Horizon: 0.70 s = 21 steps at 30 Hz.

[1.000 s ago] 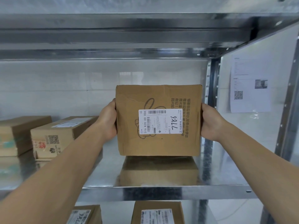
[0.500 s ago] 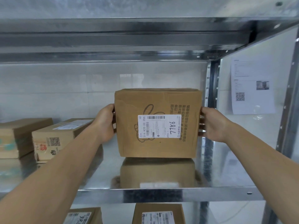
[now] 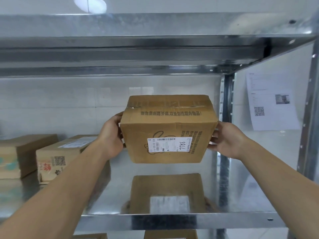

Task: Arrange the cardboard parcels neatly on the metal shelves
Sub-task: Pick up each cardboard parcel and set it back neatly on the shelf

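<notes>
A brown cardboard parcel with a white shipping label marked 7786 hangs in the air above the shiny metal shelf. My left hand grips its left side and my right hand grips its right side. The parcel tilts so that its taped top face shows. Its reflection lies on the shelf surface below it. Two other cardboard parcels stand on the same shelf at the left.
An upper metal shelf spans overhead. A perforated upright post stands just right of the held parcel. A printed sheet with a QR code hangs on the right wall. More parcels show on the shelf below.
The parcel has been lifted off the shelf and tipped, so its top face now shows. Both hands keep their hold on its sides. The view has shifted upward.
</notes>
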Each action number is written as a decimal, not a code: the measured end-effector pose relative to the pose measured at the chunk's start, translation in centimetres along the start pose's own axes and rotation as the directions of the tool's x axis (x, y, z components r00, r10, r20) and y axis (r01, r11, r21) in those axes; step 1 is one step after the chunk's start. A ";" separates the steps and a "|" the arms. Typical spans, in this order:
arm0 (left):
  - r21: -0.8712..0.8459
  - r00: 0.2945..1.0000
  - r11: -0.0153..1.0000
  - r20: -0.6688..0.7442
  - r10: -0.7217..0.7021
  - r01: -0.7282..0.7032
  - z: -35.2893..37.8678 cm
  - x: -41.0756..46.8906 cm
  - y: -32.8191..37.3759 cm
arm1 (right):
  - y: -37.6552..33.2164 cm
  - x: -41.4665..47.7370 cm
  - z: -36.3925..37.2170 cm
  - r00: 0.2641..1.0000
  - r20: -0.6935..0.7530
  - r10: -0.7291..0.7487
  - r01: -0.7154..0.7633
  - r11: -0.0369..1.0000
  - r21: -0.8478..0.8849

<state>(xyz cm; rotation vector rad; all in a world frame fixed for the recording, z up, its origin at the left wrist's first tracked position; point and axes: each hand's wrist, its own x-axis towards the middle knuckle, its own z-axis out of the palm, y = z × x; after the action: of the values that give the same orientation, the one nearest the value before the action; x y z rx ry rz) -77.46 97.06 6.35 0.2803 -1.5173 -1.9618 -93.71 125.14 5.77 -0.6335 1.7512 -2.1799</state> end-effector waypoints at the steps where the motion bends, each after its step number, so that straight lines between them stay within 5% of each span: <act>1: -0.008 1.000 1.000 0.009 0.001 -0.001 0.0 -0.1 0.0 | 0.0 0.0 0.1 1.000 -0.003 -0.004 0.004 1.000 0.005; 21: -0.020 0.997 0.999 0.057 0.043 -0.042 0.8 1.0 -1.2 | 0.1 1.7 0.9 0.994 -0.080 -0.073 0.082 0.991 0.102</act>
<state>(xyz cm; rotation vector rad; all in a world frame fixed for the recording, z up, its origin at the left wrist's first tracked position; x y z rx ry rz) -79.05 97.25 5.63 0.1840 -1.5274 -1.9653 -94.75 123.51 6.14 -0.6097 1.6604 -2.3611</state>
